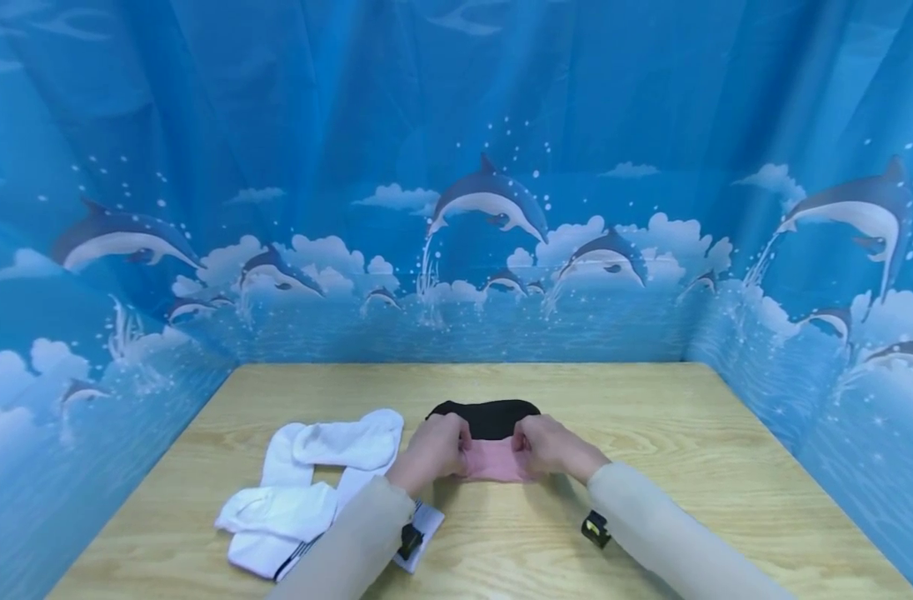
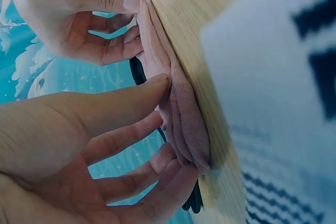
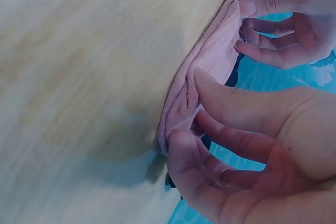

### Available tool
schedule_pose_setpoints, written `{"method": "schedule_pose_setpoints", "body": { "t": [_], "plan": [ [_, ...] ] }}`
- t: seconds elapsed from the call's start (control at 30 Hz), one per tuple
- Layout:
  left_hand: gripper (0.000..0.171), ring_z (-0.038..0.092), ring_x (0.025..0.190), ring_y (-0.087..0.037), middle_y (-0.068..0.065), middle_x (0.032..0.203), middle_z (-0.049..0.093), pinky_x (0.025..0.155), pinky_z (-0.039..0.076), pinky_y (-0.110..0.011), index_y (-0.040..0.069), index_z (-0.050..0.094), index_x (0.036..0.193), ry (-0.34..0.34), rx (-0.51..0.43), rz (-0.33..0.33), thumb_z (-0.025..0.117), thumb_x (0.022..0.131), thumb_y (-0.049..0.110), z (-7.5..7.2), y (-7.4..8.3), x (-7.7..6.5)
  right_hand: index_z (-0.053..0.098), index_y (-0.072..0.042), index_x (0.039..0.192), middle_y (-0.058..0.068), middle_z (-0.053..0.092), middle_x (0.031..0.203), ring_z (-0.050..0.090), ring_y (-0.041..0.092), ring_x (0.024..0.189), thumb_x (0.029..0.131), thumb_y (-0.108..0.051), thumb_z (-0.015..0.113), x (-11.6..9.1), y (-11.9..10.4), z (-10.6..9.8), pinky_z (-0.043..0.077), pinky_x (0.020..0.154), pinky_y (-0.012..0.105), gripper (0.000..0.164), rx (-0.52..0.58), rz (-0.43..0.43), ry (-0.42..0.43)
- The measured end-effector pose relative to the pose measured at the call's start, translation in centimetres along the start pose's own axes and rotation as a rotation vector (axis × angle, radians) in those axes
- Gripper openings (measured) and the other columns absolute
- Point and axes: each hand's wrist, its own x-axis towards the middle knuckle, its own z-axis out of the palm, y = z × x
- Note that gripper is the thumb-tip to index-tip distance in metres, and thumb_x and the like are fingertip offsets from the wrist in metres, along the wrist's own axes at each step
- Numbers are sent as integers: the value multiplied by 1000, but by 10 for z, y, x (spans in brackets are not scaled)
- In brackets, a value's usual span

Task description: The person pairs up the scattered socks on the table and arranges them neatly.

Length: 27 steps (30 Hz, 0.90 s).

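Pink knit fabric [image 1: 494, 462], gathered in soft folds, sits at the middle of a wood-grain table [image 1: 726, 500], pinched at both ends between a person's two bare hands. The left hand [image 1: 436, 443] grips the left end, thumb on the near face and fingers behind; the right hand [image 1: 550, 444] mirrors it on the right — the pink cloth stretched across the narrow gap between them. Just beyond, on the far side, black fabric [image 1: 488, 419] adjoins the pink; whether the two are one piece cannot be told.

To the left, beside and partly behind the left forearm, white socks [image 1: 351, 443] lie loosely overlapped, some bearing dark stripes [image 1: 290, 560] near their ends. In the left wrist view, striped white cloth fills the right side of the frame, close and blurred.

Pale long sleeves [image 1: 674, 525] cover both forearms, with a small black device [image 1: 596, 529] at the right wrist and another dark one [image 1: 410, 542] at the left. Around the table hangs a blue curtain [image 1: 486, 92] — printed with leaping dolphins [image 1: 494, 185], white clouds [image 1: 314, 254] and rippled water.
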Motion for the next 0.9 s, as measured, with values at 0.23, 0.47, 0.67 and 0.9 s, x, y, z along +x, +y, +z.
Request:
{"method": "schedule_pose_setpoints", "body": {
  "t": [0.23,0.47,0.67,0.9],
  "plan": [
    [22,58,81,-20,-4,86,68,79,55,-36,8,73,87,25,34,9,86,72,-1,-2,-2,10,72,0,97,10,71,97,63,20,88,72,15,73,13,0,-1,60,84,41,29,-3,52,-9],
    [23,58,83,-22,-7,93,71,80,56,-37,7,74,89,30,12,-40,85,73,-4,-2,0,20,72,0,99,12,72,101,66,23,93,70,15,72,23,2,-4,60,87,41,33,-29,71,-15],
    [25,61,86,-23,-9,95,73,83,57,-38,6,74,88,56,33,-26,85,70,-6,-3,-2,27,72,-1,102,12,73,107,66,23,98,72,15,73,31,3,-5,60,89,40,34,-27,93,-30],
    [28,64,90,-26,-11,101,74,87,57,-40,6,75,90,88,28,-15,83,68,-9,-4,-4,34,72,0,102,12,73,106,66,22,97,71,14,74,40,5,-5,60,89,39,34,-58,88,-4]
  ]
}}
